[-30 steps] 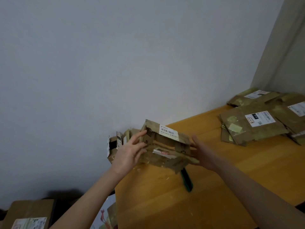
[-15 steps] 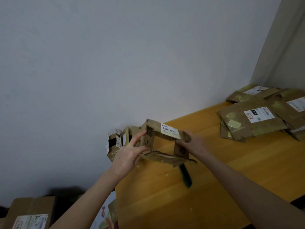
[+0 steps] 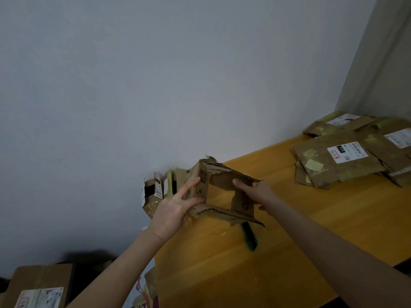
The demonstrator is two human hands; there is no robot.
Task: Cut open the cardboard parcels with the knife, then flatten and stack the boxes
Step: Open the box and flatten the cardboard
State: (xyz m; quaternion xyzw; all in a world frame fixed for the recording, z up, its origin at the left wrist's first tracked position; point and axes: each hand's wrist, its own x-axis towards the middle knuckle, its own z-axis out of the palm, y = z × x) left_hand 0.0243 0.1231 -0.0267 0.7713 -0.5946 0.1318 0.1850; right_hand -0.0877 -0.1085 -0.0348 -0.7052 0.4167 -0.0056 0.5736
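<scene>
- Box (image 3: 222, 180): brown cardboard w/ both ends open, held up as a hollow sleeve. The opening faces the camera, so the table shows thru it. It's over the table's far-left part, close to the wall. Edges are torn, worst at the top far corner. Can't tell if the bottom panel touches the table.
- Left hand (image 3: 175, 210): grips the box's left wall at the bottom-left corner. Forefinger is stretched up the outside and thumb is curled over the bottom panel's near edge.
- Right hand (image 3: 255, 192): grips the top-right corner. Thumb is inside, under the top panel. The other fingers are round the right wall, mostly hidden.
- Knife (image 3: 250, 238): green handle, lies on the table just near of the box. Its far end is hidden under the bottom panel and the blade isn't visible. Neither hand touches it.
- Table (image 3: 289, 241): yellow wood, set along a grey wall.
- Stack (image 3: 338, 165): flattened boxes w/ white labels and yellowish tape bits, far right on the table, well apart from the held box. Several overlap, count unclear.
- Parcel (image 3: 155, 192): another cardboard box w/ labels on its side, at the table's far-left corner by the wall, just left of the held box.
- Carton (image 3: 40, 283): brown w/ a label on top, bottom left, below table level.
</scene>
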